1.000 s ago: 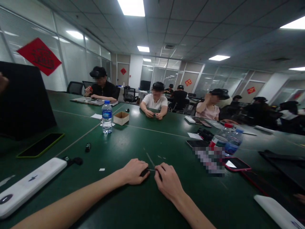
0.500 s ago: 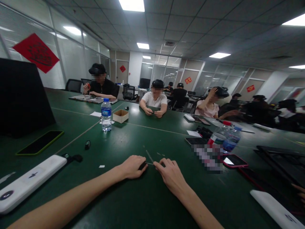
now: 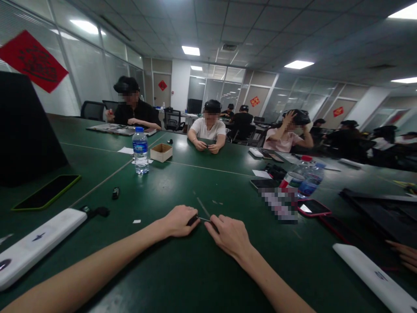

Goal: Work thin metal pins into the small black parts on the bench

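On the dark green table my left hand [image 3: 183,221] is closed around a small black piece [image 3: 193,220], mostly covered by its fingers. A thin, shiny rod [image 3: 203,219] spans the short gap from that piece to my right hand [image 3: 230,234]. The fingers of my right hand are bent and pinch together at the rod's other end; what they cover there is hidden. Just beyond both hands, a narrow translucent strip [image 3: 203,206] lies flat on the table. A small white scrap [image 3: 137,221] rests left of my left hand.
A water bottle [image 3: 140,151] and an open box [image 3: 161,152] stand ahead. Left lie a phone [image 3: 47,192], a white device [image 3: 42,243] and a small black block [image 3: 115,193]. Right are two bottles [image 3: 311,180], a pink-edged phone [image 3: 313,208] and another white device [image 3: 371,274]. People sit opposite.
The whole view has shifted slightly. My hands stay close together, with the black piece and rod showing a little more. A person at the right has raised a second hand to their headset.
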A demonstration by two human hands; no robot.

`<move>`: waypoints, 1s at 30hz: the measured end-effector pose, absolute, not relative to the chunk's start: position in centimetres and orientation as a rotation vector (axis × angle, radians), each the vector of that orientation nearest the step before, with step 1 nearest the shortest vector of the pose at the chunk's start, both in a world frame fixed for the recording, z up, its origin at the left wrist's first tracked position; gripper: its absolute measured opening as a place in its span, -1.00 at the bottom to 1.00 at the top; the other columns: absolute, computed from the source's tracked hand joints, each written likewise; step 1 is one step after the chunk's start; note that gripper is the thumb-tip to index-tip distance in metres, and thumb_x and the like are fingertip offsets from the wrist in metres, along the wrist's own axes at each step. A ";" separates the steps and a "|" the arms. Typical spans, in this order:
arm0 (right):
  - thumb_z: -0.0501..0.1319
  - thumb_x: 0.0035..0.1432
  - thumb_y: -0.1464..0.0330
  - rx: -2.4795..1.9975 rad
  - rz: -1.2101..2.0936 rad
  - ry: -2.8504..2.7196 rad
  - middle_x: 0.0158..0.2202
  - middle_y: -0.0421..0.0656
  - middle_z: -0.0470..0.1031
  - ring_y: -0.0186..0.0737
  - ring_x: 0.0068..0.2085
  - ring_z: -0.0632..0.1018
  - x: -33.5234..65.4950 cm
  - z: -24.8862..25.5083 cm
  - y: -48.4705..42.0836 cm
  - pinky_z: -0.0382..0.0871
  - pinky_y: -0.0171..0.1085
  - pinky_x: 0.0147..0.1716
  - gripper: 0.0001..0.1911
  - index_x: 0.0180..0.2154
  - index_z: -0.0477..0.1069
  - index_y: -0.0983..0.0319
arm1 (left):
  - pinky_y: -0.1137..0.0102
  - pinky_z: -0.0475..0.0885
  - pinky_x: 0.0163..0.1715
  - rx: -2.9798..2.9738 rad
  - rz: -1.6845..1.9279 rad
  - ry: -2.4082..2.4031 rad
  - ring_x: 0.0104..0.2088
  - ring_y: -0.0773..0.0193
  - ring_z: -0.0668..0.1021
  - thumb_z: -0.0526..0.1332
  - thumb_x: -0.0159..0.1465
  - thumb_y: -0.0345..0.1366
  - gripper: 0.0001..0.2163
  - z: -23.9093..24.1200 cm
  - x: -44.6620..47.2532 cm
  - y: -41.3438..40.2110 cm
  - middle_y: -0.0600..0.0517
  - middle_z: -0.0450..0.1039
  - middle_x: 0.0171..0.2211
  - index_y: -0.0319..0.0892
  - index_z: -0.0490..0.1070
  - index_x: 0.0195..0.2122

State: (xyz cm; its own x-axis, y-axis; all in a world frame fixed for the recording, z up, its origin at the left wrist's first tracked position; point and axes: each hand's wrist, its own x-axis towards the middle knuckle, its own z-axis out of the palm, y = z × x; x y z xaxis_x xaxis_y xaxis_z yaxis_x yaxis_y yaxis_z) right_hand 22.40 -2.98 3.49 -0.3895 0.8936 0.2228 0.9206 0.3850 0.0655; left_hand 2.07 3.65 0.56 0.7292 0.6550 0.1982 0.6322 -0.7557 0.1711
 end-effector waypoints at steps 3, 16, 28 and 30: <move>-0.21 0.36 0.08 -1.662 -0.191 -2.473 -0.44 -0.17 0.47 -0.39 -0.51 0.41 22.3 3.3 -3.0 0.04 -0.41 -0.56 -0.48 -0.28 0.40 0.20 | 0.32 0.36 -0.30 2.843 0.363 1.042 -0.35 0.18 0.51 -0.04 0.36 -0.12 -0.71 0.7 2.1 3.5 -0.05 0.46 -0.33 -0.18 0.33 -0.31; -0.15 0.36 0.13 -1.323 -0.251 -2.562 -0.51 -0.19 0.45 -0.44 -0.54 0.34 22.7 3.0 -3.3 -0.03 -0.38 -0.53 -0.47 -0.38 0.46 0.23 | 0.32 0.36 -0.30 2.819 0.299 1.106 -0.32 0.15 0.53 -0.06 0.36 -0.10 -0.68 1.3 2.2 3.4 -0.07 0.48 -0.33 -0.18 0.34 -0.31; -0.19 0.37 0.11 -1.619 -0.282 -2.435 -0.50 -0.18 0.49 -0.40 -0.54 0.43 22.7 2.9 -2.5 0.02 -0.40 -0.55 -0.46 -0.37 0.43 0.21 | 0.28 0.39 -0.28 2.858 0.317 1.097 -0.31 0.11 0.55 -0.05 0.35 -0.09 -0.69 1.0 2.4 3.3 -0.11 0.50 -0.30 -0.20 0.35 -0.30; -0.18 0.36 0.11 -1.631 -0.267 -2.437 -0.49 -0.18 0.50 -0.39 -0.52 0.45 22.7 3.0 -2.5 0.04 -0.41 -0.55 -0.48 -0.36 0.43 0.21 | 0.27 0.39 -0.28 2.857 0.331 1.088 -0.31 0.10 0.55 -0.05 0.35 -0.09 -0.68 1.0 2.4 3.3 -0.10 0.50 -0.31 -0.20 0.35 -0.30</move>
State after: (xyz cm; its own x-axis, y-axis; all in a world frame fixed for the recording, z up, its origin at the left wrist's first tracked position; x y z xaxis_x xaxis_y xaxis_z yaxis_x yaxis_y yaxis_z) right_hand 22.68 -2.54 3.02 -0.3729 0.8902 0.2616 0.9257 0.3760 0.0400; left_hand 2.42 3.33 0.98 0.7267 0.6640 0.1759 0.6497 -0.7476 0.1379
